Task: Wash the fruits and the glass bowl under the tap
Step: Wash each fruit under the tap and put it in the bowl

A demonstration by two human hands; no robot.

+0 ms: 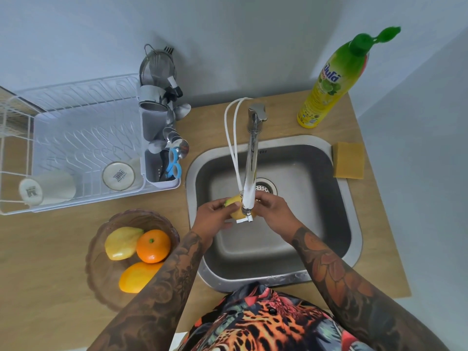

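Both hands meet over the square stainless-steel sink (326, 219), directly under the outlet of the long chrome tap (252, 158). The left hand (215, 219) curls its fingers and thumb round a small yellow-green fruit (234, 202), and the right hand (274, 211) closes on it from the other side; most of the fruit is hidden by the tap's white nozzle and the fingers, so its kind cannot be told. No stream of water can be made out, so whether the tap runs is unclear.

To the left of the left forearm, near it on the wooden counter (50, 262), stands the brownish scalloped glass bowl (101, 274). It holds a pale yellow ribbed fruit (121, 243), a round orange mandarin (153, 247) touching it, and a smooth yellow-orange mango (136, 277) partly hidden by the forearm.

The step in hand seems to be rinsing the first fruit, so the task looks early, with three fruits and the bowl unwashed. To do it well, I would keep the fruit low in the basin to limit splashing, turn it between both palms so every side meets the water, and rub the stem end with a thumb. A wet fruit is slippery, so the grip should stay firm.

Beyond the right hand, a yellow dish-soap bottle with a green flip cap (334, 79) carries blue script lettering I cannot read with confidence, and a lime picture. Further left of the left hand, a white wire dish rack (15, 153) holds two upturned cups (48, 187) with printed marks, one a barcode, too small to read.
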